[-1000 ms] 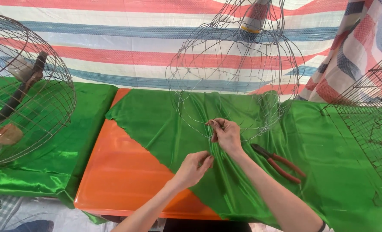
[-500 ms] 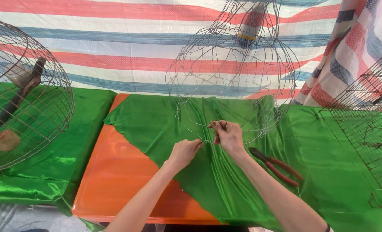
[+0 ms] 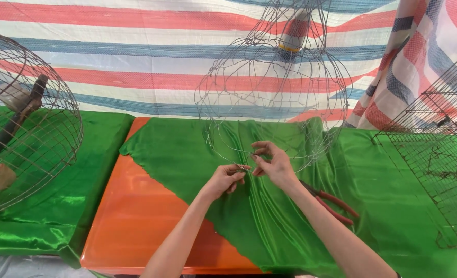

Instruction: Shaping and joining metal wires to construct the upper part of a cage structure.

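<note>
**Both hands pinched on the lower rim of a wire cage frame**

Subject: a rounded, open wire cage frame (image 3: 274, 87), part-formed, standing on green satin cloth (image 3: 393, 206) at the far middle of the work surface. Its lowest hoop comes forward toward the person; this is where the hands meet.

Left hand (image 3: 227, 177): fingers curled shut, pinching a thin wire at the front rim, thumb against the fingertips. The wire itself is too fine to trace inside the grip. Knuckles rest near or on the cloth, probably to steady the hand.

Right hand (image 3: 273, 163): closed in a pinch as well, thumb and forefinger meeting just beside the left hand's fingertips, wrist raised. The two pinches sit almost touching, which looks like one hand holding the rim still while the other works a wire end at the same spot.

Red-handled pliers (image 3: 331, 202) lie on the cloth just beside the right forearm, handles pointing toward the near right, within easy reach, untouched.

Surroundings: cloth covers only part of an orange table (image 3: 136, 216); the bare near-left corner shows. A finished domed wire cage (image 3: 33, 128) stands at far left with a dark object inside. A flat dark wire mesh panel (image 3: 434, 170) lies at right. A striped red, white and blue tarpaulin (image 3: 136, 51) hangs behind.
</note>
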